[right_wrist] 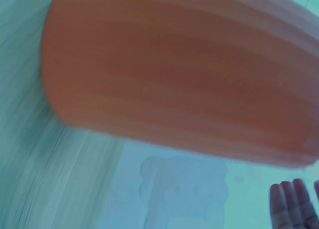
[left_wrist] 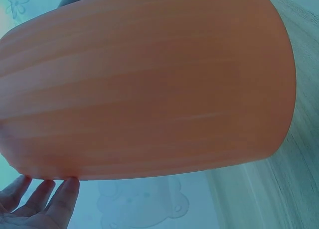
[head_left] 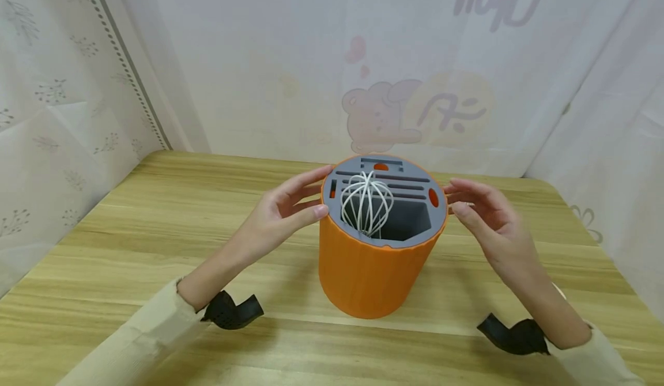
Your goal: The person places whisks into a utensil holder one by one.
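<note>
An orange cylindrical utensil holder with a grey slotted top stands upright on the wooden table. The wire head of a whisk sticks up from its large compartment; the whisk's handle is hidden inside. My left hand lies against the holder's left side, thumb on the rim, with the fingertips touching the orange wall in the left wrist view. At the right side is my right hand, fingers spread and slightly bent; in the right wrist view its fingers are just off the wall.
Wooden tabletop spreads around the holder. A pale printed curtain hangs behind the table's back edge, with more cloth at both sides. Black wrist mounts hang beneath the forearms.
</note>
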A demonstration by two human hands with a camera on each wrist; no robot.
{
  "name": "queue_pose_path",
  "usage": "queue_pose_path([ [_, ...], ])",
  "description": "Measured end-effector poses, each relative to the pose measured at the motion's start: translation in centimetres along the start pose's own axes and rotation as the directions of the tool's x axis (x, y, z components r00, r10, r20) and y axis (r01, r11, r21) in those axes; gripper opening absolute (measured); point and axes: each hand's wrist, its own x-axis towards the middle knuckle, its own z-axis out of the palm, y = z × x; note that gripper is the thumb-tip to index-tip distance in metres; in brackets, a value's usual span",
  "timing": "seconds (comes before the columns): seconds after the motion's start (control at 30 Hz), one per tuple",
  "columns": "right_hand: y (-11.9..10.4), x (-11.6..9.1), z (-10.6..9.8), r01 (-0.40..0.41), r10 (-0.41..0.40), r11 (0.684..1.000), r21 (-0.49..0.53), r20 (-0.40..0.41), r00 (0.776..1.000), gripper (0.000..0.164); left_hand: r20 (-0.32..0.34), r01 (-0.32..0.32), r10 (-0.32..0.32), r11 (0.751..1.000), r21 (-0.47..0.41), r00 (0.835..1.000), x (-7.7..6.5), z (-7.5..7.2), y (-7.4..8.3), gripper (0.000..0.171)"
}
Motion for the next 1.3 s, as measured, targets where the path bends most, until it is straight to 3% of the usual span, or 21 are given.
queue_pose_path([
  [0.27, 0.8, -0.8, -3.4, 0.089, -0.087, 0.994, 0.069, -0.028, 0.996, 0.037, 0.001, 0.016, -0.016, 1.0, 0.02, 1.0, 0.0, -0.2, 0.1, 0.056],
  [0.4, 1.3, -1.3, -5.9, 0.066, -0.066, 0.998, 0.022, 0.01, 0.998, 0.04, 0.004, 0.019, -0.019, 1.0, 0.019, 1.0, 0.0, -0.2, 0.2, 0.056],
  [0.47, 1.5, -1.5, -7.2, 0.037, -0.035, 0.997, -0.069, 0.023, 0.999, 0.04, 0.005, 0.017, -0.017, 1.0, 0.016, 1.0, 0.0, -0.3, 0.2, 0.056],
  [0.57, 1.9, -1.7, -8.8, -0.015, 0.015, 0.96, -0.28, -0.005, 1.0, 0.039, 0.005, 0.015, -0.015, 1.0, 0.016, 1.0, 0.0, -0.3, 0.2, 0.056],
  [0.7, 2.6, -2.2, -10.4, -0.11, 0.091, 0.864, -0.491, -0.062, 0.994, 0.038, 0.005, 0.019, -0.019, 1.0, 0.019, 1.0, 0.1, -0.3, 0.2, 0.056],
  [0.73, 2.9, -2.3, -10.7, -0.126, 0.105, 0.855, -0.502, -0.07, 0.992, 0.038, 0.006, 0.018, -0.018, 1.0, 0.018, 1.0, 0.1, -0.3, 0.2, 0.056],
  [0.93, 5.0, -2.8, -12.5, -0.183, 0.165, 0.869, -0.461, -0.078, 0.983, 0.038, 0.006, 0.009, -0.009, 1.0, 0.01, 1.0, 0.1, -0.2, 0.2, 0.056],
  [1.13, 7.0, -3.2, -13.8, -0.263, 0.262, 0.815, -0.516, -0.077, 0.962, 0.037, 0.006, 0.008, -0.008, 1.0, 0.003, 1.0, 0.2, -0.2, 0.2, 0.056],
  [1.3, 7.9, -3.7, -14.6, -0.257, 0.275, 0.805, -0.535, -0.048, 0.96, 0.038, 0.004, 0.01, -0.01, 1.0, 0.005, 1.0, 0.2, -0.2, 0.3, 0.056],
])
